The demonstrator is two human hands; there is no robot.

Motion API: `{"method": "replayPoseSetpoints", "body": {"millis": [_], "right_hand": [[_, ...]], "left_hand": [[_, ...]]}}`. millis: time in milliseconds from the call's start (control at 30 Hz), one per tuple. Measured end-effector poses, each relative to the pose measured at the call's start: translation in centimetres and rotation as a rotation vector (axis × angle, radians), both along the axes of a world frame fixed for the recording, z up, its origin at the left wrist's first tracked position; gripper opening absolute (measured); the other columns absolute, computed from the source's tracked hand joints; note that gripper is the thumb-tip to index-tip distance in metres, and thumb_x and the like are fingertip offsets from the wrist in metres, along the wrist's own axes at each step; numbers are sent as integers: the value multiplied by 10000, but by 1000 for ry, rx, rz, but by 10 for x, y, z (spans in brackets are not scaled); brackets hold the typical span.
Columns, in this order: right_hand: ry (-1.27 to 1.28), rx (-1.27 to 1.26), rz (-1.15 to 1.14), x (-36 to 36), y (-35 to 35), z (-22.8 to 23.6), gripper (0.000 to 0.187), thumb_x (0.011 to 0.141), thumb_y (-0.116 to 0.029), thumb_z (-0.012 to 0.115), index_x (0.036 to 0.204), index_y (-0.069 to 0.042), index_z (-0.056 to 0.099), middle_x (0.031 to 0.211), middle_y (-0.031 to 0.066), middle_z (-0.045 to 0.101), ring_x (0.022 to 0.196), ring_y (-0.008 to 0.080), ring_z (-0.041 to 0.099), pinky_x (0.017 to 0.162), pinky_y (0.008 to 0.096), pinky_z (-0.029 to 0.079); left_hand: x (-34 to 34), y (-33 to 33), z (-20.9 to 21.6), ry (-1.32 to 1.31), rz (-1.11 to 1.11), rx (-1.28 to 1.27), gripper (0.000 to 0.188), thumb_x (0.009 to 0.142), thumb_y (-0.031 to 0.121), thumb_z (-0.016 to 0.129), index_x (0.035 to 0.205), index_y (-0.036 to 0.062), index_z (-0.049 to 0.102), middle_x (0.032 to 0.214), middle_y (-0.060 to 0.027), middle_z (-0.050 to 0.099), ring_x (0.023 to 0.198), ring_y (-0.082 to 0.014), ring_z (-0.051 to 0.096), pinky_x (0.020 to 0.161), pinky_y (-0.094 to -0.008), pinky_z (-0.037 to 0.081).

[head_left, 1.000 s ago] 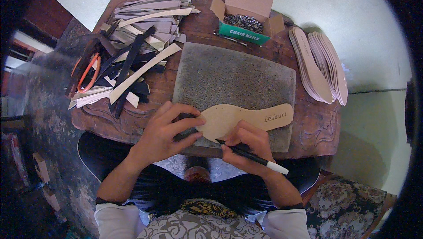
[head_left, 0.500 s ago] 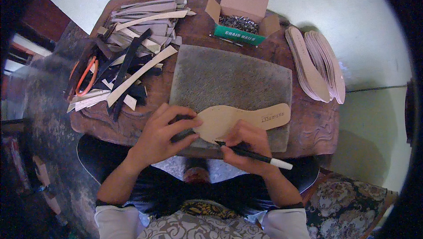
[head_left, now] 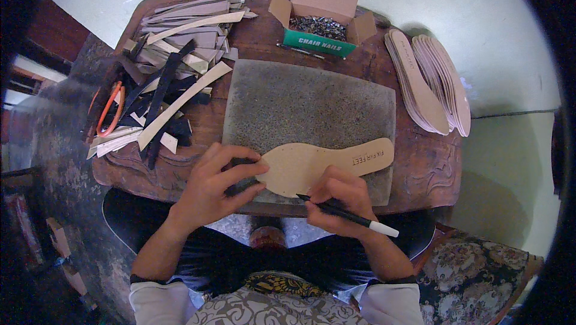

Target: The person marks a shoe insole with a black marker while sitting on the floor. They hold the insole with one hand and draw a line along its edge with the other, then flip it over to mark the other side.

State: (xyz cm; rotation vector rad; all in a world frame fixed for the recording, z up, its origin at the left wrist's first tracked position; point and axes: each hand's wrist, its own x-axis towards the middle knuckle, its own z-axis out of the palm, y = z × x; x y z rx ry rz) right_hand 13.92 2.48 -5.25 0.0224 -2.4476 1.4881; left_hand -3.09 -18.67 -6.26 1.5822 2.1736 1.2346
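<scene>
A beige shoe insole (head_left: 294, 166) lies flat on a dark grey stone-like slab (head_left: 306, 100), its wide toe end to the left and its narrow heel to the right. Small dark marks dot its toe edge, and there is print near the heel. My left hand (head_left: 213, 184) curves around the toe end, fingers on its far side and thumb nearer me, steadying it. Closed in my right hand (head_left: 341, 200) is a black marker pen (head_left: 353, 218) with a white end. Its tip rests at the insole's near edge. Curled fingers partly cover the insole's near side.
Strips and black offcuts (head_left: 159, 103) heap at the left, beside an orange-handled tool (head_left: 111, 109). An open green box of nails (head_left: 315, 40) stands at the back. Stacked insoles (head_left: 420, 85) lie far right on the carved wooden table (head_left: 426, 175).
The pen tip has shifted slightly right along the insole's near edge, with my right hand following. My left hand stays at the toe end. The whole view has shifted a little.
</scene>
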Motion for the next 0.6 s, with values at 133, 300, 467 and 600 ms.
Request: {"method": "replayPoseSetpoints", "body": {"millis": [133,300,467,600], "right_hand": [[-24,17,2,0,-1,1,218,642,2,769,734,-32,574,749,109,631,661,223,642,555,312,484],[-16,1,-5,0,-2,0,211,643,3,765,724,-28,572,744,115,625,657,222,642,553,313,483],[-17,15,9,0,-1,1,210,640,2,767,715,-30,574,738,112,623,648,222,640,547,313,482],[-2,20,3,-1,-2,0,216,637,2,771,724,-31,575,743,108,628,643,220,638,541,314,480]], "left_hand": [[0,-4,-2,-34,-8,-28,393,728,171,848,1102,122,740,1151,-69,654,1060,-261,613,880,-406,440],[-1,0,1,33,-4,17,352,729,140,837,1065,117,736,1117,-62,652,927,-266,600,779,-367,490],[0,0,2,33,0,3,351,734,146,837,1068,115,736,1115,-62,650,917,-265,596,780,-369,487],[0,0,2,39,0,7,346,738,151,835,1067,114,736,1113,-64,649,918,-265,596,786,-367,488]]}}
